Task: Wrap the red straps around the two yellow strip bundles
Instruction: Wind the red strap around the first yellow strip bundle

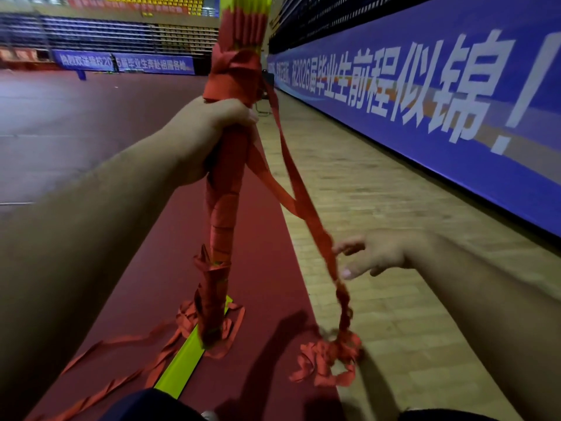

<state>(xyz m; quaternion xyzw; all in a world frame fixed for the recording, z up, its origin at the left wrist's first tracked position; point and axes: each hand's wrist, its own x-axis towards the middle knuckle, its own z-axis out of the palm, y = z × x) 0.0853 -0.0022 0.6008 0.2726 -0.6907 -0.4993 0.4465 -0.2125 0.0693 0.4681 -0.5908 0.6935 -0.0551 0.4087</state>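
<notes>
Our left hand (212,132) clasps the upright yellow bundle (226,177); the red strap (291,183) wraps it above and below this grip. Our right hand (376,256), fingers open, touches the strap's loose part hanging beside.

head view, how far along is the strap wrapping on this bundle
Done: the upright bundle, gripped by the left hand, is wound in red along most of its length. In hand: the right hand meets a loose strap hanging from the top wrap. Left: its tail heaped on the floor, and a bare yellow strip.
</notes>
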